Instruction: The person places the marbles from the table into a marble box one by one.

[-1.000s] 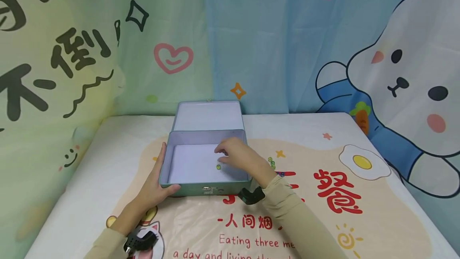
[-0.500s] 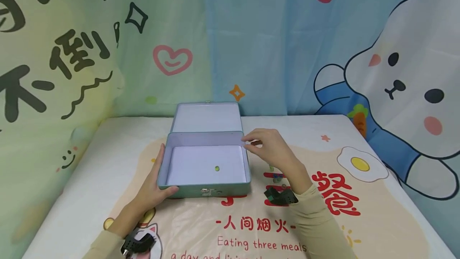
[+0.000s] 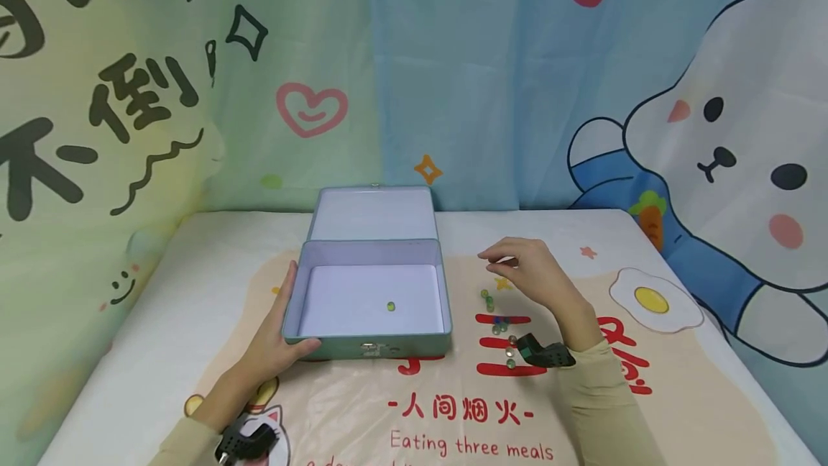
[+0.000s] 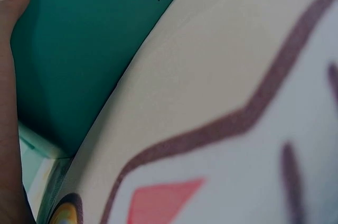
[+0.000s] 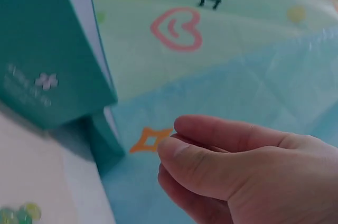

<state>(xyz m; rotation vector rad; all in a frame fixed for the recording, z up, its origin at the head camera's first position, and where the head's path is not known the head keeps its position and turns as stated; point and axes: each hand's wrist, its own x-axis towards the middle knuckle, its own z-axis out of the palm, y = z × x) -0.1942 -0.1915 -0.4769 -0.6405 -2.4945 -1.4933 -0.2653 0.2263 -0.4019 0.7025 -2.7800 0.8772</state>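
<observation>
A green tin box (image 3: 384,346) with a pale inside stands with its hinged lid (image 3: 371,214) raised at the back. One small green marble (image 3: 391,306) lies on its floor. My left hand (image 3: 274,329) holds the box at its front left corner, thumb on the front wall and fingers along the left side. To the right of the box, my right hand (image 3: 533,272) hovers over the table, fingers loosely bent; nothing shows between thumb and fingertips in the right wrist view. Below it lie several marbles, among them a green marble (image 3: 489,300) and a clear marble (image 3: 513,340).
A printed cloth (image 3: 453,394) with lettering and a fried egg picture (image 3: 650,299) covers the table. Behind the table hangs a patterned curtain (image 3: 466,92). Each wrist wears a black camera mount, such as the right mount (image 3: 546,352).
My right hand has come out of the box and moved right, past its right wall, to above the loose marbles. The marble inside has barely shifted. My left hand stays at the corner.
</observation>
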